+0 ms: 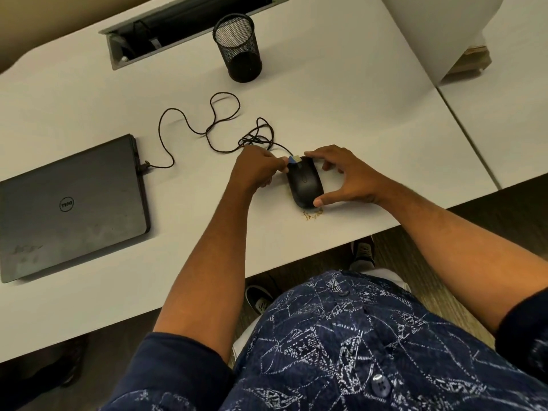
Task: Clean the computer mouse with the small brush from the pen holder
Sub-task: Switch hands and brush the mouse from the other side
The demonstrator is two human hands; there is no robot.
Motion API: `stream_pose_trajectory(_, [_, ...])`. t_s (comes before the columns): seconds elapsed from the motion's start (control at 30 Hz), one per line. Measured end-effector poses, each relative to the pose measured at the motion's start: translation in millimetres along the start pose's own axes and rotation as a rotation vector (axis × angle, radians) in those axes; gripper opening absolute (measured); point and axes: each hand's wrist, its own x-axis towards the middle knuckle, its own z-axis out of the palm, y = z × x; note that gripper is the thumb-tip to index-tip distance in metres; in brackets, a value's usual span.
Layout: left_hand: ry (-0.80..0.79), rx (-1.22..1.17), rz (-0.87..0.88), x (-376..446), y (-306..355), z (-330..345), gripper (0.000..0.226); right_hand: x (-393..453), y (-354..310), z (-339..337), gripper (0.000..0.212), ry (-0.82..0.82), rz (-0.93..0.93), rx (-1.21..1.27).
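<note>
A black wired computer mouse (305, 182) lies on the white desk (341, 108) near its front edge. My right hand (347, 176) grips the mouse, thumb at its near end and a finger at its far end. My left hand (255, 170) pinches a small brush (292, 160) with a blue ferrule and pale bristles, its tip touching the mouse's far left corner. A black mesh pen holder (237, 47) stands at the back of the desk and looks empty. Brown crumbs (311, 215) lie on the desk just in front of the mouse.
The mouse's black cable (207, 129) loops across the desk to a closed dark laptop (71, 209) at the left. A cable slot (178, 28) is set in the desk behind. A seam (465, 129) splits off the right desk. My shoes show below the edge.
</note>
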Motion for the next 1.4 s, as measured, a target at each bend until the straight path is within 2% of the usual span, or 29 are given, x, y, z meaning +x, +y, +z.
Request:
stream_pose_trajectory(0.3, [-0.045,0.169,-0.132,-3.5,-13.8,-22.0,0.025,-0.5,1.8,-0.5,0.104,0.002,-0.010,-0.010])
stream_pose_trajectory(0.37, [-0.013,0.105,-0.108,-6.9,-17.1,-23.2,0.024,-0.6,1.8,-1.1,0.104,-0.001,-0.013,-0.017])
stream_pose_trajectory(0.47, [0.067,-0.067,0.016,-11.4,-16.8,-15.4,0.026,-0.4,1.1,-1.1,0.103,-0.005,-0.011,-0.020])
stream_pose_trajectory(0.57, [0.041,-0.046,0.057,-13.3,-14.5,-4.1,0.030,0.1,1.8,-0.6,0.104,-0.006,-0.014,-0.013])
stream_pose_trajectory(0.8, [-0.128,0.032,-0.124,-19.9,-27.9,-14.3,0.033,0.7,1.3,0.7,0.105,-0.004,-0.009,-0.001])
stream_pose_trajectory(0.93, [-0.153,0.080,-0.178,-24.3,-34.1,-20.3,0.033,0.3,-0.3,1.4,0.106,0.003,-0.007,0.009])
stream_pose_trajectory(1.07, [-0.068,-0.089,-0.107,-27.3,-31.4,-19.5,0.024,0.0,-0.6,1.3,0.104,0.005,-0.010,0.011])
stream_pose_trajectory(1.2, [0.006,-0.162,0.025,-30.0,-23.1,-6.6,0.026,0.3,0.9,1.6,0.104,0.011,-0.019,0.005])
stream_pose_trajectory(1.3, [-0.024,-0.096,0.069,-34.5,-17.2,3.7,0.028,0.5,4.4,1.3,0.104,0.016,-0.029,-0.006])
stream_pose_trajectory(1.4, [-0.123,-0.044,0.010,-36.5,-14.0,3.5,0.023,0.8,5.0,1.1,0.104,0.012,-0.029,-0.020])
